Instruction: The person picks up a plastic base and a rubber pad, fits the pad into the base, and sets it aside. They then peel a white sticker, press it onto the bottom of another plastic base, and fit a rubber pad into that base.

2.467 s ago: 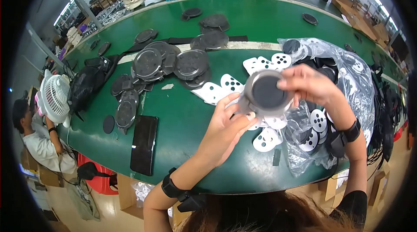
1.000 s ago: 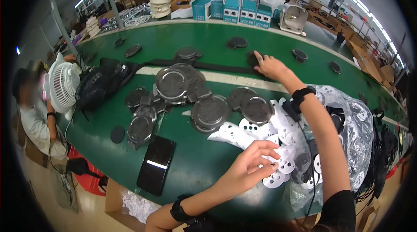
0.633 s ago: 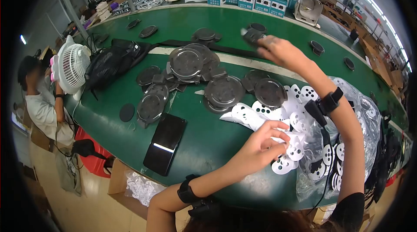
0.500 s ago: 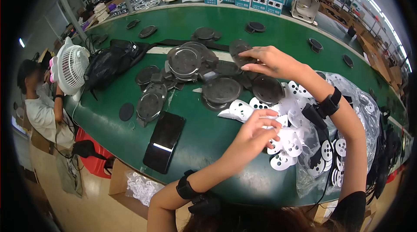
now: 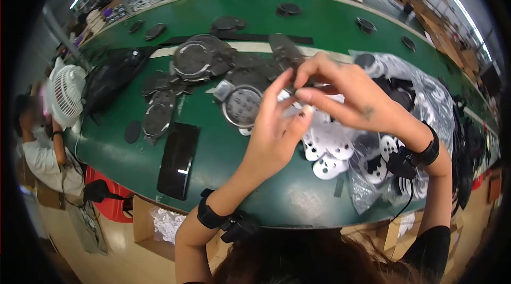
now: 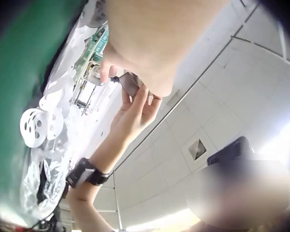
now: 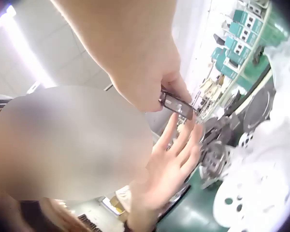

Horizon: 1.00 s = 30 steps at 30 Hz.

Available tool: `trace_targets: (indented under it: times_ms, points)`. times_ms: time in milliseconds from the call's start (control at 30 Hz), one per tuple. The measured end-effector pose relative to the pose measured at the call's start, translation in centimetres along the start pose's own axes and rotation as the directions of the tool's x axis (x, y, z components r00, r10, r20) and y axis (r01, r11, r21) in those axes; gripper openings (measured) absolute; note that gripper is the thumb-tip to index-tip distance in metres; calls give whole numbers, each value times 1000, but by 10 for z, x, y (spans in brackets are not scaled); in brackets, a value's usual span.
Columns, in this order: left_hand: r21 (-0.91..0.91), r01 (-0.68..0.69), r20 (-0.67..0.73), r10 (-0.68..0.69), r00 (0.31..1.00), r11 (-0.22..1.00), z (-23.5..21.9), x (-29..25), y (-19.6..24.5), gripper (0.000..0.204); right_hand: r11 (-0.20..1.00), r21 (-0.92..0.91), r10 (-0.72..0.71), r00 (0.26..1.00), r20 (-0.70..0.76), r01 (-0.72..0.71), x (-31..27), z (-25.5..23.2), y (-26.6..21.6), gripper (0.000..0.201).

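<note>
In the head view both hands are raised over the green belt [image 5: 229, 145]. My right hand [image 5: 303, 79] pinches a dark flat disc [image 5: 285, 50] by its edge between thumb and fingers. Fingers straight and spread, my left hand [image 5: 293, 95] reaches up against that disc. The left wrist view shows the right hand [image 6: 135, 111] holding the dark disc [image 6: 129, 83]. In the right wrist view the disc [image 7: 178, 105] sits just above the spread left hand [image 7: 176, 159]. White perforated pieces [image 5: 327, 148] lie below the hands.
A metal-rimmed disc [image 5: 242, 105] and a pile of dark discs [image 5: 194, 60] lie on the belt. A black phone [image 5: 178, 159] lies near the front edge and a clear plastic bag [image 5: 426, 97] of parts at the right. A white fan [image 5: 66, 95] and a seated person [image 5: 34, 145] are at the left.
My right hand reached to the far belt, took a dark disc and brought it back up. My left hand left the white pieces and rose to meet it.
</note>
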<state>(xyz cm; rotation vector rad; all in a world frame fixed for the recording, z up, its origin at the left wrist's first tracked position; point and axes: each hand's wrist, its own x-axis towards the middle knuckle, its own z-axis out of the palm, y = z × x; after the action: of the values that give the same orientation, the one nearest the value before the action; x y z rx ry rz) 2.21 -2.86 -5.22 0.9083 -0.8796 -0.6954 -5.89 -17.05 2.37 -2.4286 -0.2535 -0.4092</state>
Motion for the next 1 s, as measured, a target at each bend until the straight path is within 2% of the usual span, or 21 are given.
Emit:
trace_targets:
  times_ms: [33, 100, 133, 167, 233, 300, 333, 367, 400, 433, 500, 533, 567, 633, 700, 767, 800, 833, 900, 967, 1000]
  points:
    - [92, -89, 41, 85, 996, 992, -2, -1, -9, 66, 986, 42, -159, 987, -13, 159, -9, 5, 1, 16]
    - [167, -88, -20, 93, 995, 982, 4, -7, -13, 60, 954, 298, 13, 998, 66, -32, -26, -1, -7, 12]
    - [121, -87, -66, 96, 993, 989, 7, -8, -12, 47, 892, 445, 40, 995, 87, -75, -33, -6, -6, 11]
    - [261, -54, -108, 85, 991, 964, 2, -4, -15, 38, 920, 389, 61, 998, -27, -46, -40, -5, -5, 12]
    - [166, 11, -186, 20, 982, 986, 4, -4, -12, 33, 978, 136, 167, 984, -63, -157, -55, -24, -12, 16]
    - [198, -17, -200, 58, 978, 980, 5, -2, -8, 29, 974, -61, 203, 960, -193, -218, -75, -36, -1, 17]
    - [204, -23, -193, 63, 979, 979, 5, -3, -4, 30, 914, -293, 232, 954, -188, -280, -85, -46, 0, 15]
    - [185, 4, -196, 33, 980, 983, 7, -3, 0, 31, 829, -429, 329, 933, -146, -360, -100, -55, 5, 15]
    - [177, 39, -190, -5, 982, 983, 8, -4, 4, 31, 744, -481, 498, 865, -67, -465, -112, -60, 5, 16]
    - [170, 74, -184, -42, 982, 983, 8, -5, 5, 31, 642, -537, 650, 760, 3, -547, -124, -63, 5, 18]
    - [152, 76, -180, -48, 983, 985, 10, -5, 3, 29, 739, -411, 605, 795, 53, -534, -155, -58, 20, 25]
    - [143, 76, -193, -47, 980, 987, 11, -5, 2, 27, 725, -406, 606, 795, -7, -556, -169, -49, 26, 36]
    - [137, 80, -189, -53, 981, 987, 12, -5, 1, 27, 703, -485, 600, 800, 14, -519, -177, -45, 26, 39]
    - [74, 114, -206, -96, 974, 991, 14, -5, 0, 25, 680, -473, 653, 756, 44, -560, -187, -41, 34, 35]
    - [40, 115, -204, -104, 973, 993, 13, -6, -1, 21, 671, -460, 657, 753, 8, -581, -184, -46, 31, 32]
    - [-90, 226, -107, -235, 966, 970, 6, -7, -2, 24, 668, -447, 656, 754, -25, -595, -176, -51, 24, 29]
    - [-87, 226, -110, -235, 966, 970, 7, -7, -2, 24, 689, -343, 659, 749, -70, -638, -173, -53, 19, 26]
    - [-164, 263, -87, -279, 956, 951, 8, -7, -2, 20, 706, -233, 664, 739, -112, -669, -169, -56, 15, 24]
    - [-237, 295, -67, -318, 946, 926, 3, -8, -3, 18, 717, -178, 663, 738, -124, -674, -159, -58, 9, 21]
    - [2, 369, 173, -364, 915, 929, -11, -7, -8, 18, 785, 159, 620, 751, -228, -599, -148, -55, 2, 19]
    - [-67, 446, 193, -427, 883, 893, -2, -9, -2, 24, 791, 219, 610, 760, -223, -571, -138, -52, -3, 19]
